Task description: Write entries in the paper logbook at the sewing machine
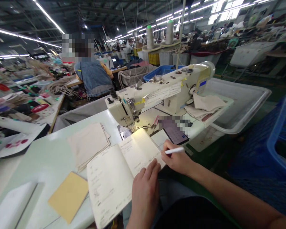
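An open notebook [109, 181] with handwriting on both pages lies at the front edge of the sewing table. My left hand [146, 187] rests on the lower part of its right page, fingers stretched out and flat. In my right hand [177, 159] is a white pen [175, 150], pinched between the fingers at the right page's edge; the tip is hard to make out. Just beyond that hand lie a small white paper [160, 137] and a phone [177, 135] with its screen lit. Behind the notebook stands a sewing machine [162, 90].
Stacked beige fabric pieces [88, 143] and a yellow square [69, 196] lie left of the notebook. More beige cloth [205, 106] sits by the machine's right end. A blue basket [276, 149] and a translucent bin [243, 101] stand right. A person in a denim vest [92, 76] sits ahead.
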`<state>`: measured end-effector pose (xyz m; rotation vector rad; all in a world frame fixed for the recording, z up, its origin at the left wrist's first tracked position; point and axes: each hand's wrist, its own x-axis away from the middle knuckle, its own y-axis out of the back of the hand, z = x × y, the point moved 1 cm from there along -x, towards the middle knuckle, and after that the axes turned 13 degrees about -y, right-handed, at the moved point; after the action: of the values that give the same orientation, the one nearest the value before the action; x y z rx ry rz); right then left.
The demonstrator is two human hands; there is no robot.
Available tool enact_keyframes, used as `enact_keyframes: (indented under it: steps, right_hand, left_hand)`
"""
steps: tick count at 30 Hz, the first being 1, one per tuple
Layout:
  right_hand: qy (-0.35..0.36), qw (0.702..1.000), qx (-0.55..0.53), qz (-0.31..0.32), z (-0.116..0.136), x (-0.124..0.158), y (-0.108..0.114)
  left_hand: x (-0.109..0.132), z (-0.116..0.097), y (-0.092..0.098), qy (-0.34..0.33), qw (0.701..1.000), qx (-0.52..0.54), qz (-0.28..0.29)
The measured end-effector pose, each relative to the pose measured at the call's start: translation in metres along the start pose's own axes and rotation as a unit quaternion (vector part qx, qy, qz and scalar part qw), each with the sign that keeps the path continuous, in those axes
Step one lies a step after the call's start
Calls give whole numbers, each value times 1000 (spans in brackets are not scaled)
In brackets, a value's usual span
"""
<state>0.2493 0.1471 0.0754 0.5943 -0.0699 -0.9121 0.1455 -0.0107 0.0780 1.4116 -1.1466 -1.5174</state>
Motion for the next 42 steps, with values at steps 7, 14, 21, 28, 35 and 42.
enact_keyframes:
  steps: [7,14,21,28,35,42]
  right_hand:
    - [-32,996,-71,-31,-8,4,1]
    - [-41,995,-83,-32,-9,7,-1]
    - [-39,996,-71,-34,-10,7,-3]
    - [-24,996,-74,-41,-9,6,-2]
    - [-33,995,-86,-34,-7,4,-1]
    - [-51,994,-94,-33,-6,0,-2]
  left_hand:
    - [0,0,1,5,1000,5,2]
    - [0,0,0,-2,1000,0,4]
    - [1,1,-1,-7,1000,-13,2]
    - [0,2,-4,-17,999,-27,-11]
    - [-1,7,-5,-50,997,-40,-45]
    - [-6,12,-5,-93,991,-51,-85]
